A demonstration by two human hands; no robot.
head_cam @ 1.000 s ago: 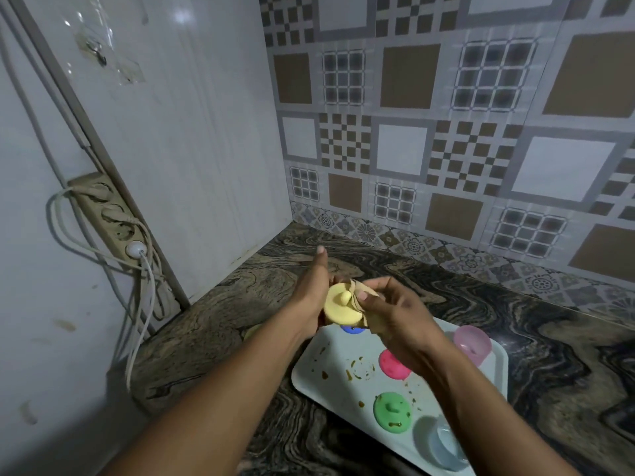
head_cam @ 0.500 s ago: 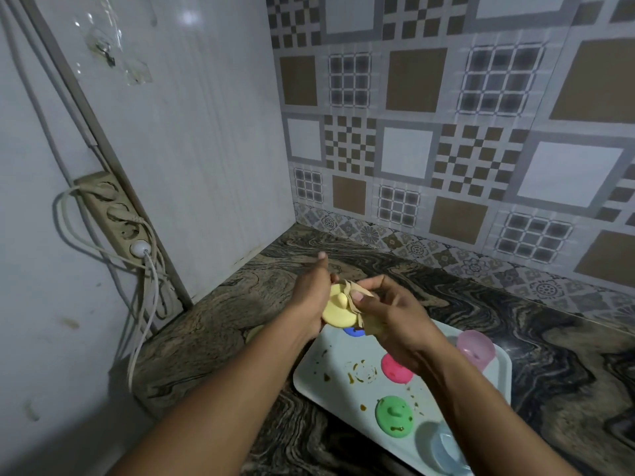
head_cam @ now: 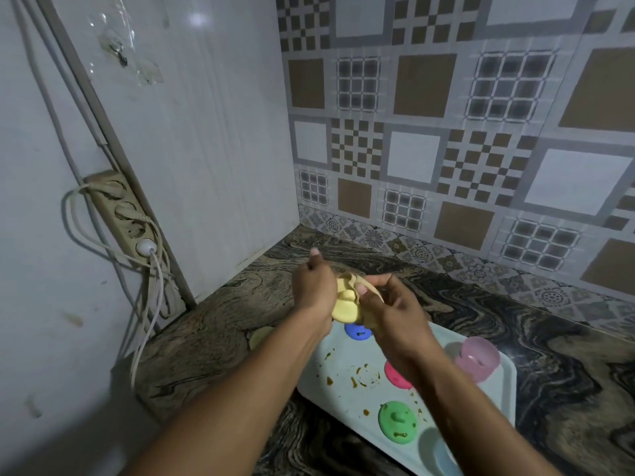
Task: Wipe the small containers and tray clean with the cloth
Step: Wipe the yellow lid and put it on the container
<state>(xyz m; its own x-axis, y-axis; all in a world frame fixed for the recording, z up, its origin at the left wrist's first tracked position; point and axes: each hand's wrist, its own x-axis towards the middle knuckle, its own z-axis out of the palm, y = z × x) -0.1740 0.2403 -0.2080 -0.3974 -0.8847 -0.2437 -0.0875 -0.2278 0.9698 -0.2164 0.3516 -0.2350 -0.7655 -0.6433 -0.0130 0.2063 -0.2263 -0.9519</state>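
Item in hand: yellow lid (head_cam: 344, 307), knobbed, held above the far left corner of the tray (head_cam: 343, 362). I read the left hand (head_cam: 314, 292) as gripping it from the left, thumb pointing up, fingers hidden behind the lid. Right hand (head_cam: 390, 312): thumb and curled fingers pinch a pale yellow cloth (head_cam: 370, 321) against the lid's right side. Cloth and lid are close in colour, so I cannot trace where one ends. On the tray, pale and spotted with brown smears: blue lid (head_cam: 357, 331), partly covered by the hands; red lid (head_cam: 395, 374), half under the right wrist; green lid (head_cam: 397, 420), smeared; pink cup (head_cam: 479, 359), upright at the far right corner; pale blue cup (head_cam: 443, 451), cut off by the bottom edge. Left of the tray, a yellowish round thing (head_cam: 261, 336) shows past the left forearm; I cannot tell what it is. Tray sits on a marbled counter (head_cam: 223, 310). Left wall: power strip (head_cam: 120, 211) with one white plug (head_cam: 146, 247) and looped cables. Far wall: patterned tiles (head_cam: 446, 132).
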